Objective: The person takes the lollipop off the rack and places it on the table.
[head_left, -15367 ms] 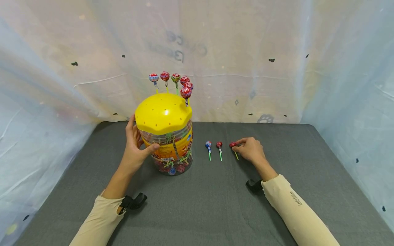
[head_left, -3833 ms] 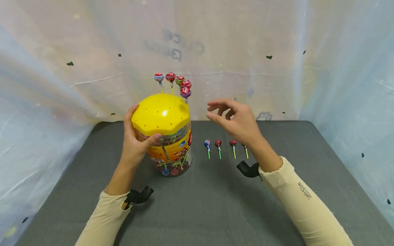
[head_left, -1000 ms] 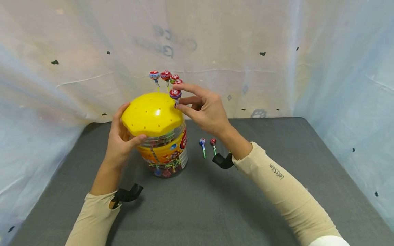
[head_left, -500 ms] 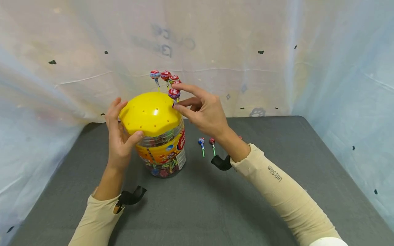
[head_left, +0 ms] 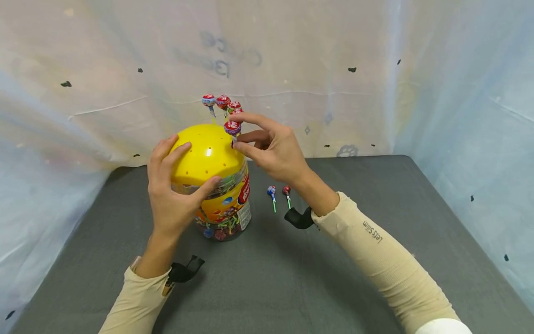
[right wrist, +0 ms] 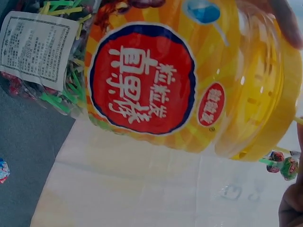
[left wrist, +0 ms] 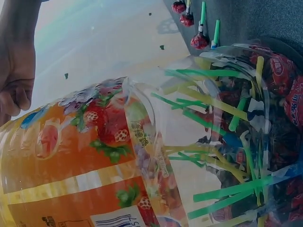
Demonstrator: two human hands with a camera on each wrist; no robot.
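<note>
A clear candy jar [head_left: 225, 211] with a domed yellow lid [head_left: 208, 155] stands on the grey table, full of lollipops. My left hand [head_left: 196, 167] grips it from the front-left, fingers over the lid and thumb on the rim. Several lollipops [head_left: 217, 101] stand in holes at the lid's far edge. My right hand [head_left: 241, 132] pinches the nearest red lollipop [head_left: 232, 126] just above the lid. The right wrist view shows the jar's red label [right wrist: 142, 85] and lid [right wrist: 279, 113] close up. In the left wrist view the jar wall [left wrist: 142, 156] fills the frame.
Two lollipops [head_left: 272, 191] [head_left: 286, 190] lie on the table [head_left: 375, 185] right of the jar; my right forearm hides whatever lies beyond them. Pale plastic sheeting [head_left: 459, 93] walls the table on three sides. A black strap clip [head_left: 185, 271] sits at my left wrist.
My left hand has slid round the lid from its left side to the front. The right hand, which earlier came up from the table, keeps its pinch on the lollipop at the lid.
</note>
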